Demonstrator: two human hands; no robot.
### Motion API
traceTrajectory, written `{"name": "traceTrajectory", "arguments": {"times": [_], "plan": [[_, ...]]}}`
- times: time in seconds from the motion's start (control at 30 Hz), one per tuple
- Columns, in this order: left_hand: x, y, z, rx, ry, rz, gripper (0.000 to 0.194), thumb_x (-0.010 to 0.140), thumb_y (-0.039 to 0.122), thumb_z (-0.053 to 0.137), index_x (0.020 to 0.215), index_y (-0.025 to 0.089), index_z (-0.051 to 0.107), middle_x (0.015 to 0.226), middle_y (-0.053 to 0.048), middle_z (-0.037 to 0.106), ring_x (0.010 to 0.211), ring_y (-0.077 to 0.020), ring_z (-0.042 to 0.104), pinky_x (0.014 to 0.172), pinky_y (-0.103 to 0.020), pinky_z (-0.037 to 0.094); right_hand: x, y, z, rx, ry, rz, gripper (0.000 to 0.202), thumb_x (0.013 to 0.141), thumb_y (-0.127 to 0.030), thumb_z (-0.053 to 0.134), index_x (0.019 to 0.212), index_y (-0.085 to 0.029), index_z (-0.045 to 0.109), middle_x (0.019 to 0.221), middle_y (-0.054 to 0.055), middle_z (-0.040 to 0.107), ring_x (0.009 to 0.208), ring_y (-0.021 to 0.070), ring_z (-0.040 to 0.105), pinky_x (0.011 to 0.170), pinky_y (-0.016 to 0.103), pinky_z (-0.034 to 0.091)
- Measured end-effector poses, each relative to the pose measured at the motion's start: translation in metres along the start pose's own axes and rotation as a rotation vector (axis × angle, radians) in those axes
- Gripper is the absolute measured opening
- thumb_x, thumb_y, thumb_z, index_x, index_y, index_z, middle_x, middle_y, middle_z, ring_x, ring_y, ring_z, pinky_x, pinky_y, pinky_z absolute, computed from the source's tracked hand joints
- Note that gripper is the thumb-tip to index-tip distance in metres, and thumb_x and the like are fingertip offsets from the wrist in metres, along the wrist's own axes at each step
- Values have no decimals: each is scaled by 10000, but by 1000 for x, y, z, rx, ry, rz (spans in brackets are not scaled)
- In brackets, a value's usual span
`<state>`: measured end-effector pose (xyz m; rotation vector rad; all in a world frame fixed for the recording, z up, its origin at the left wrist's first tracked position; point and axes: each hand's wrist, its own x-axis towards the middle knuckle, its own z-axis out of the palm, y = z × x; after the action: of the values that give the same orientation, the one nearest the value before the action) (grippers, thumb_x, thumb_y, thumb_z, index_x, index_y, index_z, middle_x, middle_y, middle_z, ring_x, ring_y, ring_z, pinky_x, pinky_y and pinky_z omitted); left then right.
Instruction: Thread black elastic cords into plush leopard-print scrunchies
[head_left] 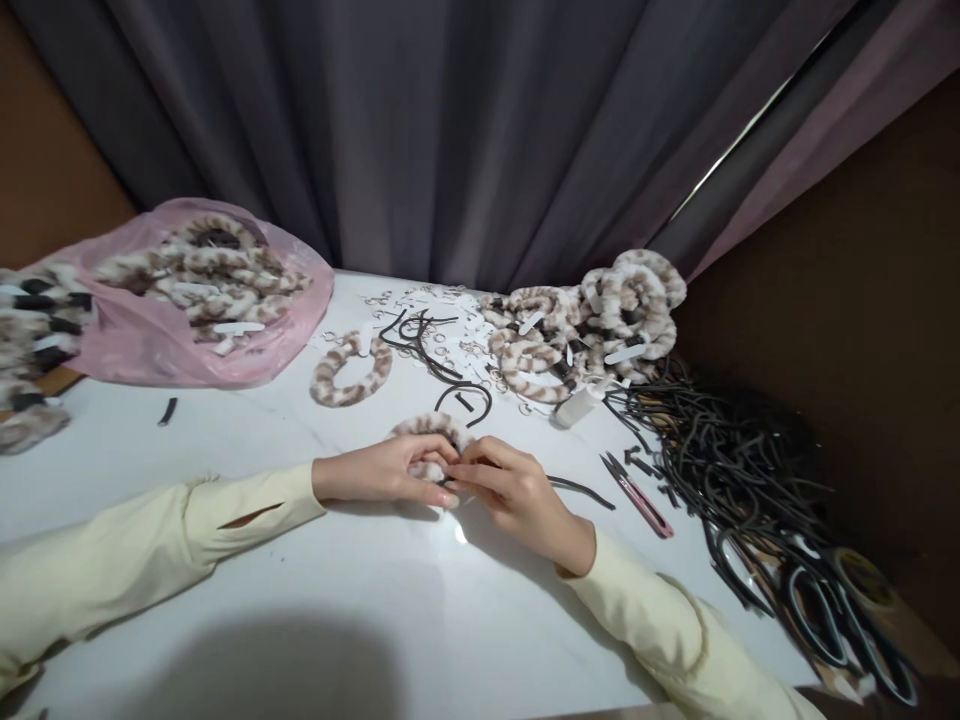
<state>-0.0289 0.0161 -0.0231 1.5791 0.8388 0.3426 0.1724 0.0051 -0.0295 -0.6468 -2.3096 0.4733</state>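
A furry ring (429, 426) in white and brown sits in front of me, just above the white table. My left hand (390, 470) is closed around its near side, with the thumb along the bottom. My right hand (514, 493) meets it at the ring's right side, fingertips pinched together. What lies between those fingertips is hidden. From behind my right hand a black cord (583, 490) runs out to the right; whether I hold it cannot be seen. Beyond my hands lies another furry ring (325, 385) with a white tag.
A pink bag (292, 345) of furry rings stands at left. Metal rings, white tags and black cords (431, 350) are scattered mid-table. Furry rings (637, 300) are piled behind a small white bottle (580, 405). Pink-handled snips (639, 497) lie beside a heap of black cords (720, 450).
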Motion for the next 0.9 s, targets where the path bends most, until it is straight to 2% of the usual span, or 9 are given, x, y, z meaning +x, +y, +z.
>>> {"name": "traceTrajectory", "arguments": {"times": [0.13,0.2,0.27,0.33,0.47,0.57,0.67,0.77,0.9], "plan": [[0,2,4,-75,11,-13,368,746,449,607,961,164,520,851,-17,571,660,-104,491,578,-230,373,-1,0,1,10,-13,1,240,872,-119,440,952,-185,656,857,79,603,756,142,569,645,257,494],[-3,9,2,-200,-8,-65,371,772,468,573,974,166,496,786,-6,572,481,-49,364,436,-201,261,0,-1,-2,39,27,2,222,874,-135,461,975,-188,651,852,76,600,752,139,573,639,251,494],[-10,20,-2,-292,-9,-133,395,775,478,571,1012,175,483,659,35,509,411,-31,247,385,-195,162,1,-3,-8,43,116,19,207,877,-166,482,994,-197,649,837,70,601,740,137,581,634,251,495],[-19,37,-9,-315,14,-199,428,740,460,628,1033,186,481,523,88,349,402,-41,231,382,-185,147,5,-6,-20,-7,251,45,199,871,-180,502,995,-215,654,822,64,612,734,146,592,635,265,496],[-33,73,-22,-197,4,-222,330,745,454,625,891,176,523,553,52,424,407,-43,273,379,-184,172,23,-18,-58,-126,442,20,159,832,-174,569,926,-243,677,791,55,645,706,170,605,622,298,490],[-31,89,-25,-79,-88,-155,302,792,453,560,734,158,525,554,26,471,411,-49,296,381,-189,194,43,-32,-83,-150,348,-35,149,840,-184,563,906,-258,675,764,44,651,694,169,602,619,296,487],[-21,87,-20,-88,-95,-153,277,779,430,581,755,157,538,549,37,459,430,-53,327,390,-179,210,56,-41,-91,-155,127,-122,153,864,-193,529,915,-238,666,785,51,648,708,161,595,629,280,484],[-11,69,-13,-174,-72,-127,330,685,339,699,926,170,551,608,52,479,471,-53,378,423,-169,277,60,-34,-79,-143,-30,-226,177,882,-168,485,913,-178,658,809,78,634,735,160,574,635,275,475],[-1,30,-7,-300,-142,-117,365,622,275,751,885,152,529,614,56,471,456,-41,367,400,-170,256,60,-9,-57,-85,-214,-220,173,875,-161,496,874,-154,669,835,80,647,768,152,574,676,261,476]]}}
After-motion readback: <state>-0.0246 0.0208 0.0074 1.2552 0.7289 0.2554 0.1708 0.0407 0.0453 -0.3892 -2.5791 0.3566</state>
